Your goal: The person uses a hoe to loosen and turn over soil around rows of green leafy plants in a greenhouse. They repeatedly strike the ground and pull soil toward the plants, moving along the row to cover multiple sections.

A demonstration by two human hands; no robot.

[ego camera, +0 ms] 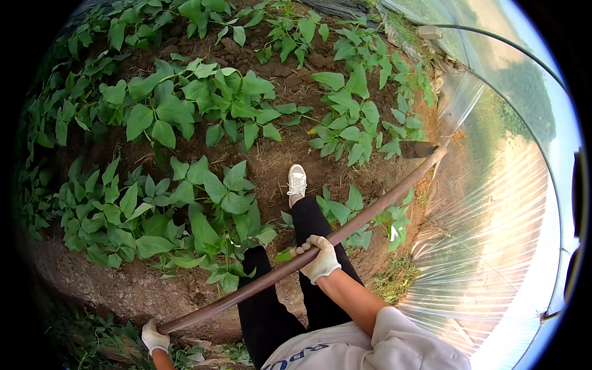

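A long-handled hoe slants across the view, its brown wooden handle [273,276] running from lower left to upper right. My left hand [155,337], in a whitish work glove, is closed around the butt end. Midway along the shaft, my gloved right hand [320,260] wraps it. A green leaf [283,255] shows beside the right fingertips; whether it is held, I cannot tell. The dark metal hoe blade [416,149] is at the far end, beside leafy bean-like plants [354,118] near the plastic wall. It is unclear whether the blade touches the soil.
Rows of leafy plants [138,222] grow at left and ahead in brown soil [286,152]. A clear plastic film wall [481,231] with curved hoops [532,129] bounds the right side. My white shoe [297,180] stands between plants. A block [429,32] lies at the film's base.
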